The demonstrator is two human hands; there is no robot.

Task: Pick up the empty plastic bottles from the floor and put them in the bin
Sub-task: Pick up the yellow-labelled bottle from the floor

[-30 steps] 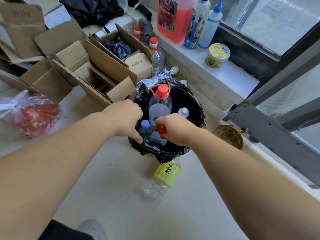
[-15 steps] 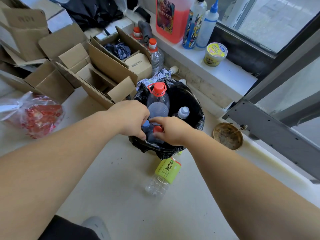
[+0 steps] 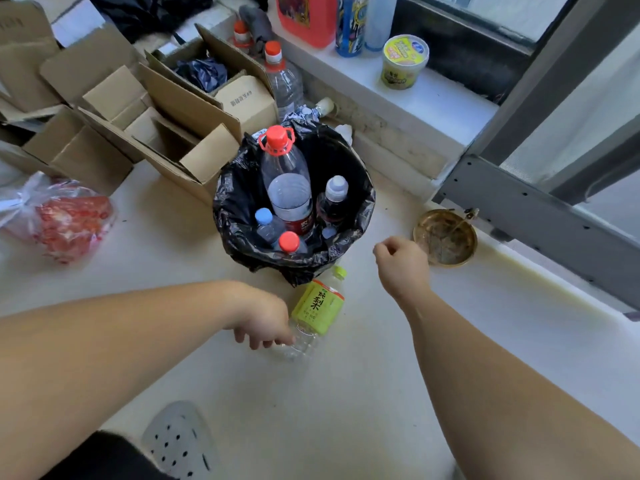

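1. Bin (image 3: 363, 209), lined with a black bag, stands on the pale floor (image 3: 346, 393) near the window ledge (image 3: 433, 109).
2. Bin contents, all upright or leaning: large clear bottle (image 3: 285, 181) with red handled cap, tallest, at centre; white-cap bottle (image 3: 334, 199) to its right; blue-cap bottle (image 3: 266, 223) at front left; red-cap bottle (image 3: 289, 242) at front, close to the rim.
3. One bottle outside the bin: green-label bottle (image 3: 317, 308) lies on its side on the floor, yellow-green cap pointing at the bin base, just beside the bag overhang.
4. Left hand (image 3: 261, 320) is down at that bottle's clear base end. Fingers curl onto the base, touching it. Cannot tell whether it is a full clamp; the bottle sits on the floor.
5. Right hand (image 3: 401, 263) is in the air to the right of the bin, fingers curled into a loose fist, nothing in it.
6. Brass dish (image 3: 445, 237) is on the floor right of the right hand, against the metal frame.
7. Cardboard boxes (image 3: 156, 116) are stacked left and behind the bin; red plastic bag (image 3: 65, 216) at far left.
8. Another red-cap clear bottle (image 3: 282, 77) stands behind the bin by the boxes. Yellow tub (image 3: 403, 60) sits on the ledge.
9. Grey perforated shoe (image 3: 176, 441) is at bottom edge.
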